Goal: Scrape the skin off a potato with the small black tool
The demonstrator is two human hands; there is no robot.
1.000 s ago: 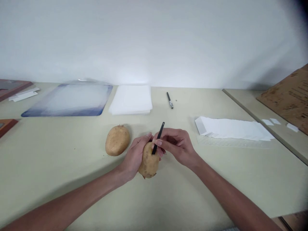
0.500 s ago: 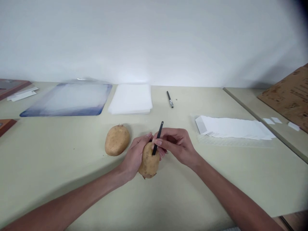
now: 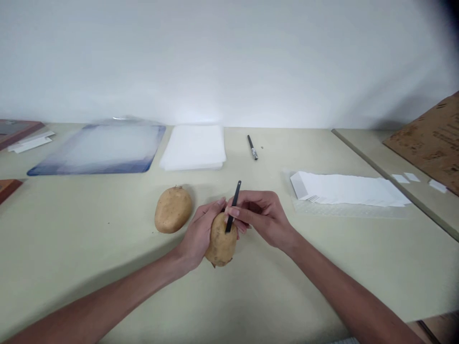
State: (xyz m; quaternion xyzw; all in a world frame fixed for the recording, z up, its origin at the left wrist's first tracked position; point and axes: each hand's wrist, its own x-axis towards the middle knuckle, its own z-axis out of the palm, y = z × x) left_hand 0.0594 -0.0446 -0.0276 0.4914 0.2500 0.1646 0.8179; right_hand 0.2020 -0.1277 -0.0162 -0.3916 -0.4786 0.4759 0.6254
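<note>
My left hand is wrapped round the far-left side of a brown-skinned potato, held up over the table. Between the thumb and fingers of my right hand is a slim, flat black tool with a small hole near its upper end. It stands tilted, its lower end against the potato's upper skin; whether it has gone in, I cannot tell. Some of my right fingertips are hidden behind the tool and potato. A second potato lies on the table left of my hands.
A blue-edged clear mat and a stack of white sheets lie near the wall. Right of them is a black pen-like tool. White paper pieces are fanned out at right, near a cardboard box.
Both hands keep their hold on the potato and the black tool, almost unmoved. The whole view has shifted very slightly.
</note>
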